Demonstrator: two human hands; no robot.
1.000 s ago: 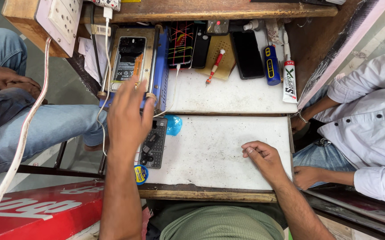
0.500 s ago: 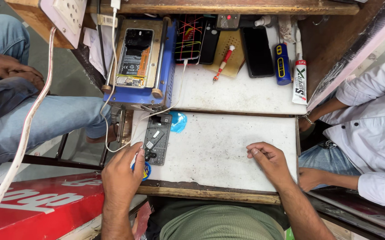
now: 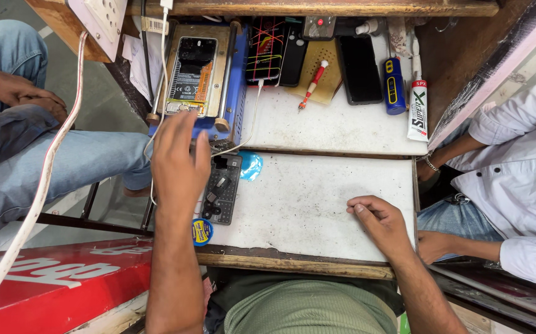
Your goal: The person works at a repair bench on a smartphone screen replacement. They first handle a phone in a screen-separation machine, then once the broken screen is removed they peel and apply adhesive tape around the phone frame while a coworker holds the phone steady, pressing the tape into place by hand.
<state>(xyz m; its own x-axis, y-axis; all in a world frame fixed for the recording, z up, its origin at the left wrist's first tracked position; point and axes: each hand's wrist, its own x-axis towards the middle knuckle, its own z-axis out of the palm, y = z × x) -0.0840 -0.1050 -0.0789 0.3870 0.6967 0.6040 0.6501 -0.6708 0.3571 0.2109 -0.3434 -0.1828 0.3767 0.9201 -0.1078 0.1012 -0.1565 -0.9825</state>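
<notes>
My left hand (image 3: 178, 162) stretches forward with flat fingers, its tips at the front edge of a blue plate machine (image 3: 234, 93). An opened phone (image 3: 190, 74) lies on that machine with its insides showing. Nothing is visible in the hand. Just right of my left hand a black phone part (image 3: 221, 188) lies on the white worktop (image 3: 317, 198), beside a blue round piece (image 3: 252, 166). My right hand (image 3: 382, 224) rests on the worktop at the right with curled fingers and no object seen in it.
A small round tin (image 3: 203, 232) sits at the near edge. At the back lie a red-handled screwdriver (image 3: 311, 83), a black phone (image 3: 357, 68), a blue cylinder (image 3: 393, 86) and a white tube (image 3: 417, 111). A person in jeans (image 3: 33, 167) sits left, a white-sleeved person (image 3: 515, 173) right.
My left hand pulled back from the machine to the near edge by the tin, then moved forward again to the machine's front. The right hand stayed in place.
</notes>
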